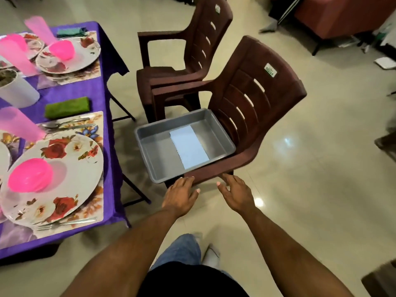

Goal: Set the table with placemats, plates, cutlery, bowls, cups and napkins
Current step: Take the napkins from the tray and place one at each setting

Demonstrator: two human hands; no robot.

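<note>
You are standing on a glossy cream tiled floor (300, 189), with the bench (100, 86) to your left under a purple cloth and two dark brown plastic chairs beside it. On the seat of the nearer chair (252, 97) sits a grey plastic tub (154, 151), and a single pale sheet, perhaps a napkin (189, 146), lies flat on its bottom. The farther chair (192, 46) stands just behind. Your left hand (181, 195) reaches toward the tub's near corner with its fingers (188, 179) straight and spread, holding nothing; whether the tips touch the tub you cannot tell. Your right hand (235, 194) hovers by the front edge of the nearer chair's seat, fingers relaxed and open, also holding nothing. On the bench, the near place has a floral placemat (94, 125) carrying a flowered plate (70, 168) with a pink bowl (30, 175) on it, a fork (66, 222) along its near side, and more cutlery (66, 123) along its far side. A folded green napkin (66, 107) lies just beyond that mat, and a pink cup (19, 123) stands at the left. A second plate (85, 54) with another pink bowl (62, 49) sits farther along, a dark green napkin (71, 32) behind it, and a white pot (19, 91) stands between the settings.
</note>
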